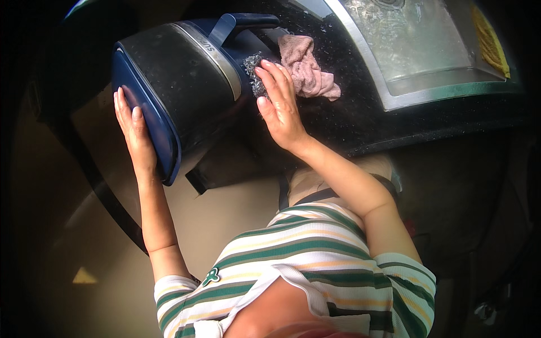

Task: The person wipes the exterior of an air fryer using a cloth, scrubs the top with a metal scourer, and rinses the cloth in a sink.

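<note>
A kitchen appliance (181,76) that looks like an air fryer lies tipped on its side, partly on the counter. Its black body has a silver band with the maker's name, partly readable as Supor, and a dark blue handle (249,20). My left hand (137,135) steadies it, laid flat along the dark blue end panel (146,114). Under the fingers of my right hand (281,105) is a steel wool scrubber (253,69), held against the appliance's dark blue side. My palm hides part of the wool. A crumpled pink cloth (308,69) lies just beyond my right fingers.
On the right, a stainless steel sink (422,55) is set into the speckled black countertop (351,122). A yellow cloth (488,42) hangs at the sink's far right side. The counter's front edge runs just ahead of my body. A dark strap-like band (97,181) curves at left.
</note>
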Motion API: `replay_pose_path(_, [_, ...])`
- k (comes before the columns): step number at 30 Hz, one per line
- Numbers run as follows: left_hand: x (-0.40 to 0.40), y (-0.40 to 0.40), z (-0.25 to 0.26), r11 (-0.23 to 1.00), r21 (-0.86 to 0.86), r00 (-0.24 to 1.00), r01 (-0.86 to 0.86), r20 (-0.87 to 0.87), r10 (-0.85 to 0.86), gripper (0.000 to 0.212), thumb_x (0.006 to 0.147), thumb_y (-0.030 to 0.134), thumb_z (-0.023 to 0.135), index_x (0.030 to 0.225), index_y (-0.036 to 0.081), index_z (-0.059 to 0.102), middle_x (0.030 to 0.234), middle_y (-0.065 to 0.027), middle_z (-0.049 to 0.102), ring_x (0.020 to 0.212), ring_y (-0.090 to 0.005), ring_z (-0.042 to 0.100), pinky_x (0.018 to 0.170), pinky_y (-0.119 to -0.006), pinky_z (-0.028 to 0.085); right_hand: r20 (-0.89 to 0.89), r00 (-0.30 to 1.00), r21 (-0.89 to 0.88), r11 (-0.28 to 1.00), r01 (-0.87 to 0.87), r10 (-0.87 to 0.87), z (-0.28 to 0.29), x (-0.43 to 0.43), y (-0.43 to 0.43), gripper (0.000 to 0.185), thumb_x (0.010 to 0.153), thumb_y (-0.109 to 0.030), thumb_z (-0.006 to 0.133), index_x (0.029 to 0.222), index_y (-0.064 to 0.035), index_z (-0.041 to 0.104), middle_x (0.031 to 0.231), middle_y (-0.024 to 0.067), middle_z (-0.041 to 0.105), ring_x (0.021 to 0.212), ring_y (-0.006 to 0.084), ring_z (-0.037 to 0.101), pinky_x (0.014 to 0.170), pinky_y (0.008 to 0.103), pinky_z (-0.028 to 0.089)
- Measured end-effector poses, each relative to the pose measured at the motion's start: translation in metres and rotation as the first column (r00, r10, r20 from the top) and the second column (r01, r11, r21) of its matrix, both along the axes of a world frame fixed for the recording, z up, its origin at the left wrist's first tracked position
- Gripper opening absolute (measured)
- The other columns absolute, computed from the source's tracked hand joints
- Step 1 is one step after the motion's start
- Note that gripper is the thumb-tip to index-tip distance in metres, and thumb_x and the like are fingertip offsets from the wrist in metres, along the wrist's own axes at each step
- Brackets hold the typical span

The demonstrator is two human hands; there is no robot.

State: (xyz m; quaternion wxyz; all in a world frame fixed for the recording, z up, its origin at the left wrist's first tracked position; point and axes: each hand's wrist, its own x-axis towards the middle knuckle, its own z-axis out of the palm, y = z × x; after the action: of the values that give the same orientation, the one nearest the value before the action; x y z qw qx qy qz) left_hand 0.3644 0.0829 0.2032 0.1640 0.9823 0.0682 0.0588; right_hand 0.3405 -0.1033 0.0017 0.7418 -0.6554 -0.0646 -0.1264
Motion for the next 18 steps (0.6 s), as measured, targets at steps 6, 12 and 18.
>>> replay_pose_path(6, [0.017, -0.018, -0.005, 0.999, -0.039, 0.999, 0.010, -0.039, -0.012, 0.063, 0.096, 0.043, 0.030, 0.145, 0.004, 0.025, 0.152, -0.0137, 0.018, 0.141, -0.0267, 0.014, 0.113, -0.038, 0.010, -0.177, 0.981, 0.000, 0.997, -0.075, 0.074, -0.064, 0.102, 0.012, 0.032, 0.089, -0.025, 0.048, 0.105, -0.0024, 0.063, 0.109, 0.0139, 0.061, 0.104, 0.0336, 0.055, 0.092, 0.0394, 0.042])
replay_pose_path(12, [0.000, 0.009, 0.000, 1.000, -0.008, 1.000, -0.015, -0.027, 0.014, 0.063, 0.095, 0.044, 0.031, 0.145, 0.005, 0.025, 0.151, -0.0147, 0.019, 0.141, -0.0274, 0.014, 0.113, -0.039, 0.009, -0.103, 0.991, -0.042, 0.995, -0.089, 0.084, -0.001, 0.022, 0.001, 0.031, 0.089, -0.015, 0.050, 0.115, -0.0009, 0.057, 0.121, 0.0151, 0.052, 0.116, 0.0317, 0.047, 0.099, 0.0409, 0.037])
replay_pose_path(18, [0.014, -0.009, -0.004, 0.999, 0.004, 0.999, 0.033, -0.042, -0.033, 0.063, 0.095, 0.044, 0.031, 0.144, 0.004, 0.026, 0.151, -0.0157, 0.019, 0.141, -0.0280, 0.014, 0.113, -0.039, 0.008, -0.319, 0.900, 0.027, 0.951, -0.307, 0.299, -0.072, 0.108, 0.013, 0.032, 0.091, -0.022, 0.045, 0.107, 0.0022, 0.060, 0.116, 0.0165, 0.058, 0.111, 0.0323, 0.052, 0.094, 0.0374, 0.041])
